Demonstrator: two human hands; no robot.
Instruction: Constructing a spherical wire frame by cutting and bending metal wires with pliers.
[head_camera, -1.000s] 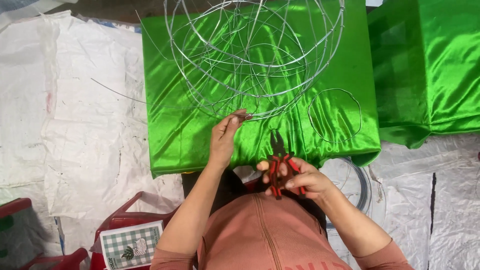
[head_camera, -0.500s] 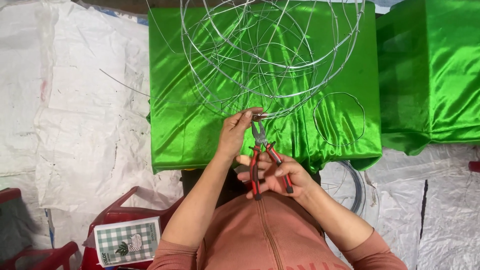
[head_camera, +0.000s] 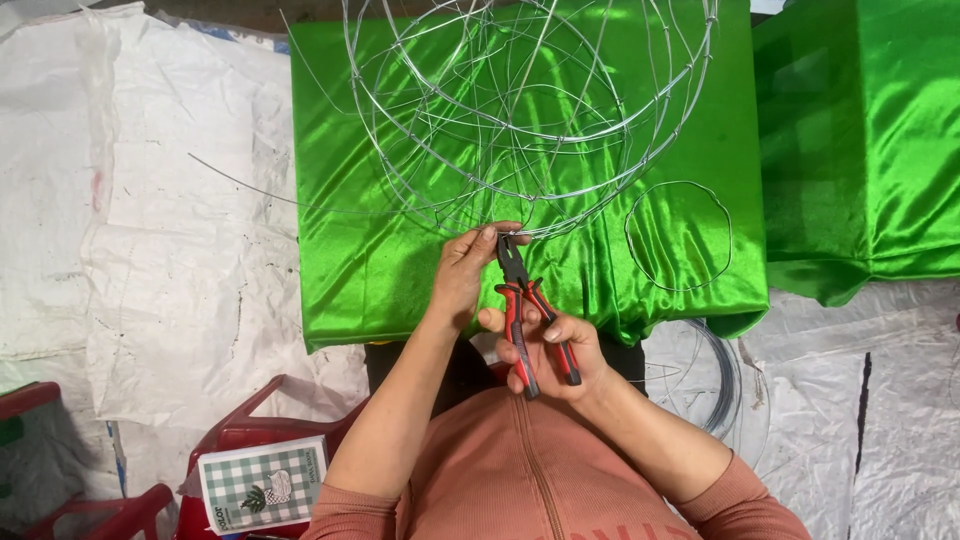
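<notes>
The wire frame (head_camera: 520, 110) sits on the green cloth (head_camera: 400, 250). My left hand (head_camera: 465, 270) pinches its lower rim, and my right hand (head_camera: 550, 350) grips the pliers (head_camera: 525, 300), nose at the joint, probably twisting a tie. Next needs a steady squeeze. A loose ring (head_camera: 678, 236) lies just right, with crossing wires crowding the joint.

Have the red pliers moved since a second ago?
Yes. The red pliers in the right hand have gone up to the wire frame edge on the green cloth.
</notes>
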